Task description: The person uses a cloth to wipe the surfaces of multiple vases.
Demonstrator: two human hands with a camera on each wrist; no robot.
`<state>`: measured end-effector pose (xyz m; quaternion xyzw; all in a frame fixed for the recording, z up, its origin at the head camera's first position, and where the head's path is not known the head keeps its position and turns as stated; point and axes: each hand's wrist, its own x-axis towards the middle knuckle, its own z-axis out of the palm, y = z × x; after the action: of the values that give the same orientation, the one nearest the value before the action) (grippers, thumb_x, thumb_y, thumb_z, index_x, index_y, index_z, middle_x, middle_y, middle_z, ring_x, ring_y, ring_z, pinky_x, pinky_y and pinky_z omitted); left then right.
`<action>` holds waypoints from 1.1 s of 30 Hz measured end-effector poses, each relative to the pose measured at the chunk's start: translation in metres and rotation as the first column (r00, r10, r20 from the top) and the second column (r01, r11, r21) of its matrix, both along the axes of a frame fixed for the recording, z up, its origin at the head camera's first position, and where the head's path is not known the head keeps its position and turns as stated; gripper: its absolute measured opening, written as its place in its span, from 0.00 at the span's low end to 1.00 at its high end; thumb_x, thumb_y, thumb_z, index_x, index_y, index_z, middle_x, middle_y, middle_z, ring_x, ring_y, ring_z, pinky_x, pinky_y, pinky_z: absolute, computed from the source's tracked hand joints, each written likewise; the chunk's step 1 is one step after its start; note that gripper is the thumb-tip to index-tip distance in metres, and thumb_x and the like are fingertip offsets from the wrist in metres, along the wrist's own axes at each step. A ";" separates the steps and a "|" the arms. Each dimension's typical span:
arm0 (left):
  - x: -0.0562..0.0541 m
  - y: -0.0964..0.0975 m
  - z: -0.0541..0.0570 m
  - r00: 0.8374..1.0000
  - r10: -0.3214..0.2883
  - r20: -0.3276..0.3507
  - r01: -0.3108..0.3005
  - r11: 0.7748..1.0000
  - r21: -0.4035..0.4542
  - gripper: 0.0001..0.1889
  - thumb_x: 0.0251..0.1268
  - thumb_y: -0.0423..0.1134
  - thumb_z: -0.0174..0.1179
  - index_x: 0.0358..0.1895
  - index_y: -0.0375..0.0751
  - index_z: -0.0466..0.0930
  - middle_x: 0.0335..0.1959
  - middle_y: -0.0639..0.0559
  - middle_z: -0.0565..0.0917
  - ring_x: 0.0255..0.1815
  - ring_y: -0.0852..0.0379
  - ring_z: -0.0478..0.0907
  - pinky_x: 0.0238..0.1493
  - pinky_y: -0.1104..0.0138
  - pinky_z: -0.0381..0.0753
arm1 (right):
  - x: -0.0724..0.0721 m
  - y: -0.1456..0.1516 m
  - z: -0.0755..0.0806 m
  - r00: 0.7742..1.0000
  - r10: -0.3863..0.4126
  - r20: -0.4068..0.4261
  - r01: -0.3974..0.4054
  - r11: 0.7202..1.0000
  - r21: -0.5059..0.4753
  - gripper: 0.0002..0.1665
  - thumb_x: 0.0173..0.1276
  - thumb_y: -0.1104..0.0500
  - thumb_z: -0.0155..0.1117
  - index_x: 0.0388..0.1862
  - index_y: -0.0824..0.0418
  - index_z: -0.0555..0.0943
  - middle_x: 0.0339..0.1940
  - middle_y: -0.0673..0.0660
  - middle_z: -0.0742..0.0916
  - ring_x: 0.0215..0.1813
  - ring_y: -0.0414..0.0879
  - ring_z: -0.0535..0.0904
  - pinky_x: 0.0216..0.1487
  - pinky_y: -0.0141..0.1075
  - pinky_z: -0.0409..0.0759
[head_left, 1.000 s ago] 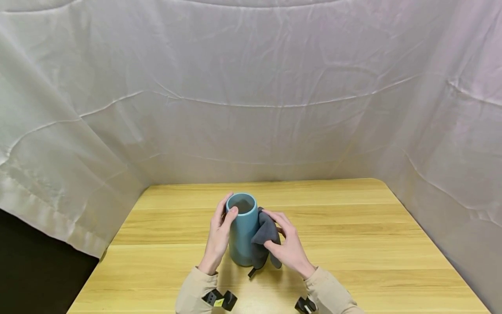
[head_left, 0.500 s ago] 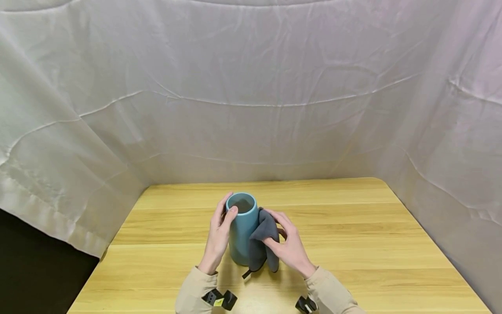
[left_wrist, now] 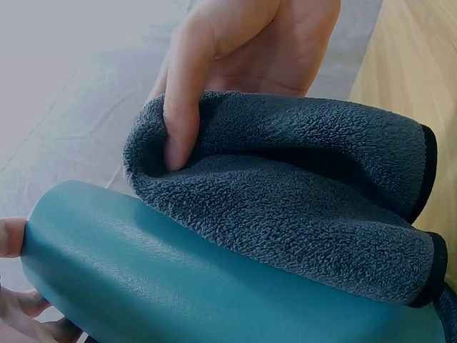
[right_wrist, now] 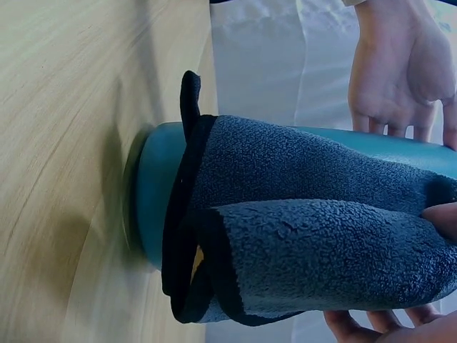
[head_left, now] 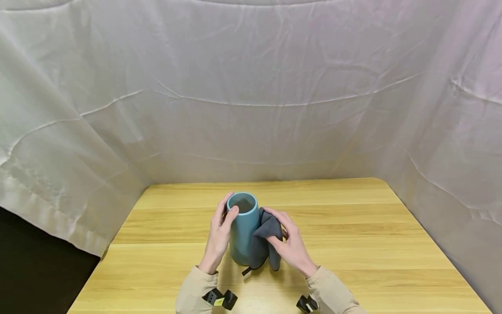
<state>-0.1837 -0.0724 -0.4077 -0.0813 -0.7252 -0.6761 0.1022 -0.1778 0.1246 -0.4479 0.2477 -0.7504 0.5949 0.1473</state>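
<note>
A tall blue-green vase (head_left: 240, 240) stands upright on the wooden table, its round mouth facing up. My left hand (head_left: 217, 240) grips it near the top from the left, thumb at the front rim. On the right, my right hand (head_left: 292, 246) pinches a folded dark grey cloth (head_left: 259, 246) that lies against the vase's side. In the left wrist view the thumb presses into a fold of the fluffy cloth (left_wrist: 285, 221). The right wrist view shows the cloth's black edging and small loop (right_wrist: 189, 100) hanging near the vase's base (right_wrist: 158, 200).
The pale wooden table (head_left: 353, 244) spreads out around the vase. Light grey curtains (head_left: 251, 131) hang behind it and at both sides. A dark area (head_left: 35, 266) lies beyond the table at lower left.
The right hand and cloth have shifted slightly along the vase's right side, and the cloth's lower folds and loop hang differently. The left hand and vase stay almost in place.
</note>
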 end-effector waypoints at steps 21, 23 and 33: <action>-0.004 -0.005 0.004 0.998 -0.046 0.033 0.047 0.999 -0.013 0.25 0.78 0.38 0.48 0.73 0.35 0.63 0.73 0.37 0.71 0.75 0.43 0.67 0.77 0.51 0.62 | 0.000 -0.001 0.002 1.000 -0.025 0.014 0.026 0.998 -0.056 0.38 0.62 0.73 0.68 0.72 0.63 0.71 0.63 0.64 0.79 0.65 0.31 0.73 0.58 0.31 0.81; -0.004 -0.004 0.003 0.999 -0.033 0.037 0.033 0.999 -0.014 0.24 0.79 0.40 0.48 0.71 0.34 0.63 0.70 0.35 0.74 0.72 0.42 0.70 0.74 0.53 0.64 | -0.001 -0.001 0.002 1.000 -0.022 0.006 0.023 0.998 -0.064 0.38 0.62 0.74 0.68 0.72 0.64 0.70 0.64 0.65 0.79 0.66 0.30 0.73 0.59 0.30 0.80; 0.005 0.006 -0.002 0.989 0.115 -0.089 -0.126 0.984 -0.128 0.35 0.55 0.46 0.75 0.66 0.48 0.70 0.59 0.46 0.72 0.63 0.49 0.70 0.73 0.47 0.63 | 0.000 -0.001 0.004 1.000 -0.011 -0.006 0.010 0.998 -0.065 0.38 0.64 0.72 0.68 0.73 0.65 0.69 0.64 0.67 0.79 0.65 0.32 0.73 0.60 0.30 0.80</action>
<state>-0.1784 -0.0662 -0.4094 -0.0715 -0.7675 -0.6148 0.1668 -0.1782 0.1231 -0.4441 0.2405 -0.7314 0.6176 0.1607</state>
